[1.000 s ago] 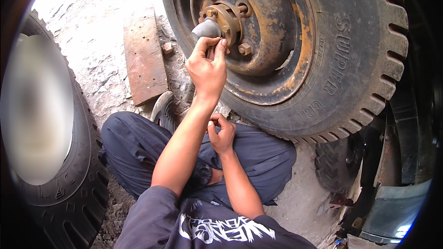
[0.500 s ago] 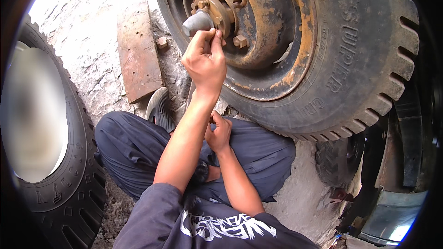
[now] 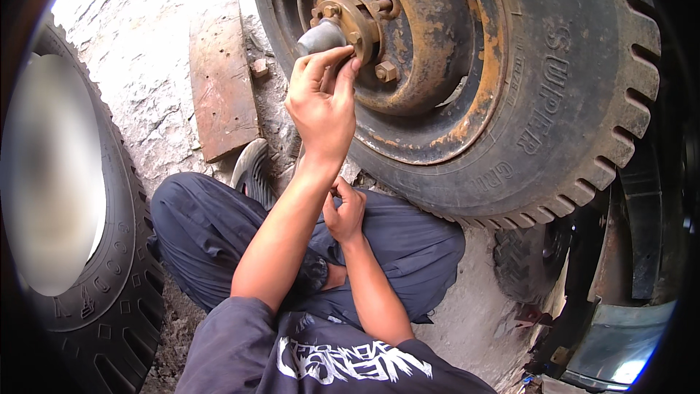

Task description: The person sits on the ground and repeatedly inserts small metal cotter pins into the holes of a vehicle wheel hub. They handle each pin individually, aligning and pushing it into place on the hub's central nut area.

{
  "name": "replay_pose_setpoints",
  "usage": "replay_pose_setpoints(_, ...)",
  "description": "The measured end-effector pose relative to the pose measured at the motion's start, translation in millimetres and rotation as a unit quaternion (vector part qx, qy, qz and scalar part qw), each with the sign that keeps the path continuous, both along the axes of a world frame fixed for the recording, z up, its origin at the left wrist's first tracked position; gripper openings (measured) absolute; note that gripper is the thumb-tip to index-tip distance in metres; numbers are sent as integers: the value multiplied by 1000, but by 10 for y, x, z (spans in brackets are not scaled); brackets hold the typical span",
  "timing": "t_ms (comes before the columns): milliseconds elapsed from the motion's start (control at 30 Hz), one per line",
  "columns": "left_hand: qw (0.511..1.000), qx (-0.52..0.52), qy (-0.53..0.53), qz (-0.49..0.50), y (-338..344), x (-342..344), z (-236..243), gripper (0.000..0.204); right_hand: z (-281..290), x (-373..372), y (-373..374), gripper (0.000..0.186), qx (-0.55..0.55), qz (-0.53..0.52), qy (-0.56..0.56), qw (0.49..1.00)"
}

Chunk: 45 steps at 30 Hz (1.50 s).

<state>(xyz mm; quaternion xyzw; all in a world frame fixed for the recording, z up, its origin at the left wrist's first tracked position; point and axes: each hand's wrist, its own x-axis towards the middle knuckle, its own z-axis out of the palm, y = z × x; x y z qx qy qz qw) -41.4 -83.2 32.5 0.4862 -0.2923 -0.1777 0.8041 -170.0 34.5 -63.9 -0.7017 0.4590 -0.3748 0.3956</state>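
Left hand, nearer, shifts right to the hub flange's lower edge, nearly pinched; right hand curls well below; any hold unclear.

rough, cracked pale floor, glaring bright at upper left; dull grey, lower right
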Motion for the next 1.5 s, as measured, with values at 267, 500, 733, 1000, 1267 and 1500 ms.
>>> replay_pose_setpoints(267,992,30,114,35,-73,-118,183,12,-95,-18,18,7,-33,-5,-2,999)
replay_pose_setpoints(500,994,68,89,-14,-17,-74,68,15,-16,14,-9,9,-14,1,-9,1000)
replay_pose_setpoints(733,994,78,78,-18,37,-65,121,10,-47,-53,47,11,1,2,-23,1000)
replay_pose_setpoints(1000,993,63,99,-28,18,-86,90,16,-53,-56,60,11,2,2,-27,1000)
replay_pose_setpoints(1267,991,84,87,-51,38,-45,67,14,-94,-75,47,11,5,14,-10,1000)
replay_pose_setpoints(1500,968,153,58,-191,450,383,26,13,-121,-36,20,15,24,-13,-79,997)
